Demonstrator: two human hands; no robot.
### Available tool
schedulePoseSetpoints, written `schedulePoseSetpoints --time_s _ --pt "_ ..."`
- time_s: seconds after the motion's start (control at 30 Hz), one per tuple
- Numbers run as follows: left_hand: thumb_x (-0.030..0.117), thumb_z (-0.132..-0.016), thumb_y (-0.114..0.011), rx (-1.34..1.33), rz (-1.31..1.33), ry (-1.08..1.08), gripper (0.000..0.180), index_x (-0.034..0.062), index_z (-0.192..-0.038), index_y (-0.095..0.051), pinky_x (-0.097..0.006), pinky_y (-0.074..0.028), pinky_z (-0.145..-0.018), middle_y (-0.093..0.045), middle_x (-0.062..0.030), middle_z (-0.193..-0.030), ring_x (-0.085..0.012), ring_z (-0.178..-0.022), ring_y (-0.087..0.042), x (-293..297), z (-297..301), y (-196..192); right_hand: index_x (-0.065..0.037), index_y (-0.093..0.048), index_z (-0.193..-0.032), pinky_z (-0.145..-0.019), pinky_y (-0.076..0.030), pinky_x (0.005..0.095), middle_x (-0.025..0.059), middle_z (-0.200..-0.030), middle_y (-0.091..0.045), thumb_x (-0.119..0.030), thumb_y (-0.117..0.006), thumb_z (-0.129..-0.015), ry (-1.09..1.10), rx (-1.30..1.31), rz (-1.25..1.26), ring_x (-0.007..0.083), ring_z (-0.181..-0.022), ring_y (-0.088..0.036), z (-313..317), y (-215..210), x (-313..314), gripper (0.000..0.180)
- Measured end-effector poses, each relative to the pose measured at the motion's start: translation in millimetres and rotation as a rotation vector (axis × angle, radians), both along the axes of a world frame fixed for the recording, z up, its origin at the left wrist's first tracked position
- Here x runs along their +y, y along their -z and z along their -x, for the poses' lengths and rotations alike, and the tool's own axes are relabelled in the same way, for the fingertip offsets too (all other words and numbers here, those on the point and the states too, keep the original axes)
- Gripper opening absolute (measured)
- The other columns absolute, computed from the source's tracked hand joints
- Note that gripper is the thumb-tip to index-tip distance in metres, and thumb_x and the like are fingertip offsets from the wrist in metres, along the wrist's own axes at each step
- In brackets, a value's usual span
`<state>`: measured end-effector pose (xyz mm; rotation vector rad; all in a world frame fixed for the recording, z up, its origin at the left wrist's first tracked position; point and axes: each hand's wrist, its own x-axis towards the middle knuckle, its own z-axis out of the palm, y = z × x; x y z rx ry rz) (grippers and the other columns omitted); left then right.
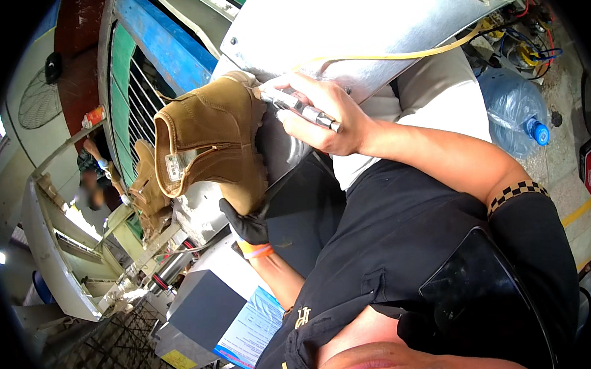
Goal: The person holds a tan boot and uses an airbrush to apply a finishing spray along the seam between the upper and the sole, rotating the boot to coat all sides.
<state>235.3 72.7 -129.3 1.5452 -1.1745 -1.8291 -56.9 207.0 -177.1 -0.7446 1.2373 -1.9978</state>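
Observation:
A tan ankle boot with a side zip and a white label inside its opening lies on its side in front of me. My left hand, in a black glove with an orange cuff, grips the boot's heel end from below; some of its fingers are hidden by the boot. My bare right hand is closed around a slim silver pen-shaped tool. The tool's tip is at the boot's sole edge; whether it touches cannot be made out.
A pale metal panel with a yellow hose across it lies beyond my right hand. A clear blue bottle and tangled wires are at right. More tan boots stand at left, near another person. A grey box sits below.

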Motion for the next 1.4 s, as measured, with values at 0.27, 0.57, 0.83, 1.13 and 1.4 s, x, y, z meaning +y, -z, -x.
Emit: schedulePoseSetpoints --time_s 0.27,0.57,0.83,1.13,1.4 --pt "0.066 -0.092 -0.046 -0.027 -0.233 0.057 0.073 0.0137 -0.144 -0.04 -0.035 -0.063 -0.068 -0.056 -0.0152 -0.131 -0.0319 -0.097 -0.068 66 27 -9 -0.002 -0.056 -0.123 -0.057 -0.042 0.0256 0.0025 -0.067 -0.058 -0.014 -0.058 -0.086 -0.039 0.01 -0.037 0.0058 -0.06 -0.052 -10 2 9 0.04" --pt "0.065 -0.093 -0.046 0.216 -0.398 0.004 0.079 0.003 -0.142 -0.038 -0.041 -0.063 -0.074 -0.057 -0.0219 -0.126 -0.038 -0.104 -0.065 96 69 -6 -0.003 -0.055 -0.117 -0.06 -0.046 0.0323 0.0093 -0.071 -0.061 -0.017 -0.061 -0.082 -0.125 -0.035 -0.035 0.0164 -0.061 -0.058 -10 -2 23 0.038" --pt "0.06 -0.096 -0.043 0.451 -0.494 0.05 0.073 0.0074 -0.146 -0.033 -0.047 -0.059 -0.087 -0.05 -0.0208 -0.137 -0.0417 -0.118 -0.057 106 86 -3 -0.001 -0.054 -0.124 -0.056 -0.041 0.0269 0.0024 -0.065 -0.057 -0.015 -0.059 -0.085 -0.133 0.062 -0.04 0.0082 -0.057 -0.05 -12 2 42 0.042" --pt "0.062 -0.097 -0.038 0.522 -0.547 0.209 0.077 0.0058 -0.149 -0.027 -0.055 -0.052 -0.096 -0.04 -0.0191 -0.147 -0.0458 -0.129 -0.046 121 115 -4 -0.001 -0.056 -0.121 -0.057 -0.039 0.0254 0.0007 -0.068 -0.056 -0.013 -0.058 -0.085 -0.24 0.076 -0.139 0.0057 -0.059 -0.047 3 -9 80 0.038" --pt "0.07 -0.093 -0.034 0.642 -0.719 0.264 0.089 0.0026 -0.15 -0.022 -0.055 -0.051 -0.096 -0.035 -0.0314 -0.146 -0.0484 -0.131 -0.041 125 136 7 -0.001 -0.06 -0.11 -0.049 -0.04 0.0248 0.0008 -0.072 -0.052 -0.015 -0.06 -0.087 -0.236 0.474 -0.153 0.0072 -0.053 -0.049 38 -27 95 0.027"
